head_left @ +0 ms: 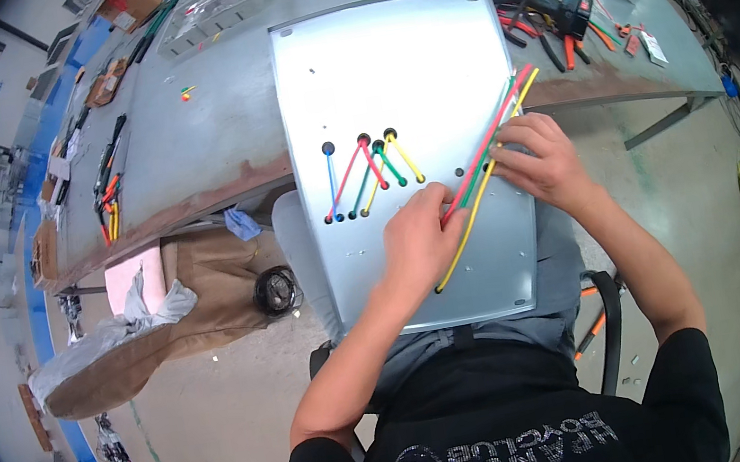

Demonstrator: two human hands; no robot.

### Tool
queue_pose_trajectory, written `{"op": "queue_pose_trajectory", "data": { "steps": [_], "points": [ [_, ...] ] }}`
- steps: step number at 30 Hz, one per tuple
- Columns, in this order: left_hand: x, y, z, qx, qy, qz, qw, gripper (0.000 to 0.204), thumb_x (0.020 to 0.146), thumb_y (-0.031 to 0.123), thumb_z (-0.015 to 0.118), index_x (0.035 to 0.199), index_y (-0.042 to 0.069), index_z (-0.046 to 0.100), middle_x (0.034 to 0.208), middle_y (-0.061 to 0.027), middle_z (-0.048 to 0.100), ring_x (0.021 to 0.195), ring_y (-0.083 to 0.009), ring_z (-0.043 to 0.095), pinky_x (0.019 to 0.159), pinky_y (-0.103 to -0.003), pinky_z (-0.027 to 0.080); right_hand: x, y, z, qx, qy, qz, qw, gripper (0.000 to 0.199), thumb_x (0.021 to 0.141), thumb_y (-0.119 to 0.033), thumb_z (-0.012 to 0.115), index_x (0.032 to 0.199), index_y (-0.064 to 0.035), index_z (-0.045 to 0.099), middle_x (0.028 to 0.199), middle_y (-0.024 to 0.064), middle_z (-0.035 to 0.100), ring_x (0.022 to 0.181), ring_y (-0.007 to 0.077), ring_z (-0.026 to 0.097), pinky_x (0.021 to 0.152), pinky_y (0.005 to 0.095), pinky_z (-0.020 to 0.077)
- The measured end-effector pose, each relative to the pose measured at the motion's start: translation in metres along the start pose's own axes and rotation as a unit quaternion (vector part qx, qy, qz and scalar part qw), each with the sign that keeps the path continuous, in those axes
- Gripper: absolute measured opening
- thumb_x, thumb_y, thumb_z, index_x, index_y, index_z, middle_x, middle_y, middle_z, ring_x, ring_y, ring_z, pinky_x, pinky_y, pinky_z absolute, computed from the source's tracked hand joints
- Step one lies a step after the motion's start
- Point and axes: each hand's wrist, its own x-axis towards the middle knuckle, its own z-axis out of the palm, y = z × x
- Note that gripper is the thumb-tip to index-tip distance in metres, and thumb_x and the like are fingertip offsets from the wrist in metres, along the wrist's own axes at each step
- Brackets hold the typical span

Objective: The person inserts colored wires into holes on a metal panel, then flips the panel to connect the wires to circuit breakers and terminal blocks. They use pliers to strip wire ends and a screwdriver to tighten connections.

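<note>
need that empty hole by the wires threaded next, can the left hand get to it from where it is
Probably yes: the left hand rests on the metal plate, and the empty hole lies just beyond its fingers, with only bare plate between.

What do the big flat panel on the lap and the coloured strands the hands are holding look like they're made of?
The panel looks like sheet metal, pale grey with a dull satin sheen, soft glare and punched holes. The strands under the left hand and right hand look like plastic-insulated wire: smooth, glossy red, yellow and green jackets that bend easily. Their cores are not visible.
</note>
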Motion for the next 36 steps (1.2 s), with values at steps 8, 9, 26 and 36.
{"op": "queue_pose_trajectory", "data": {
  "steps": [8,9,26,36],
  "points": [
    [-0.016,0.025,0.02,0.033,0.098,0.135,0.985,0.021,0.092,0.017,0.083,0.106,0.005,0.072,0.087,-0.0108,0.068,0.076,-0.0321,0.071,0.062,-0.043,0.055,0.002,0.001,-0.009,-0.005,-0.005,-0.026,1.0,0.033,0.08,-0.018,0.088,0.11,-0.0106,0.076,0.114,0.0082,0.068,0.114,0.0328,0.067,0.095,0.047,0.0546],
    [-0.015,0.023,0.024,0.044,0.066,0.125,0.989,0.021,0.092,0.017,0.083,0.106,0.005,0.072,0.087,-0.011,0.068,0.076,-0.0325,0.072,0.061,-0.044,0.055,0.003,0.002,-0.008,-0.007,-0.005,-0.029,1.0,0.033,0.079,-0.017,0.088,0.109,-0.0107,0.076,0.114,0.0081,0.068,0.113,0.0326,0.067,0.095,0.0467,0.0546],
    [0.008,0.023,0.017,-0.214,-0.015,-0.045,0.976,0.013,0.102,0.012,0.07,0.106,0.0,0.071,0.077,-0.0115,0.065,0.066,-0.0212,0.06,0.065,-0.037,0.05,0.023,-0.011,-0.019,-0.011,0.038,-0.091,0.995,0.033,0.074,-0.018,0.085,0.105,-0.0097,0.076,0.11,0.0064,0.067,0.103,0.0269,0.068,0.091,0.0442,0.056],
    [-0.021,0.008,0.008,-0.299,0.063,0.054,0.951,0.013,0.108,0.009,0.068,0.111,-0.003,0.07,0.085,0.0006,0.062,0.07,-0.0048,0.051,0.062,-0.024,0.042,0.031,-0.04,-0.011,0.027,0.088,-0.076,0.993,0.039,0.069,-0.013,0.089,0.106,-0.0063,0.079,0.105,0.0066,0.069,0.093,0.0284,0.067,0.078,0.0402,0.0559]
  ]
}}
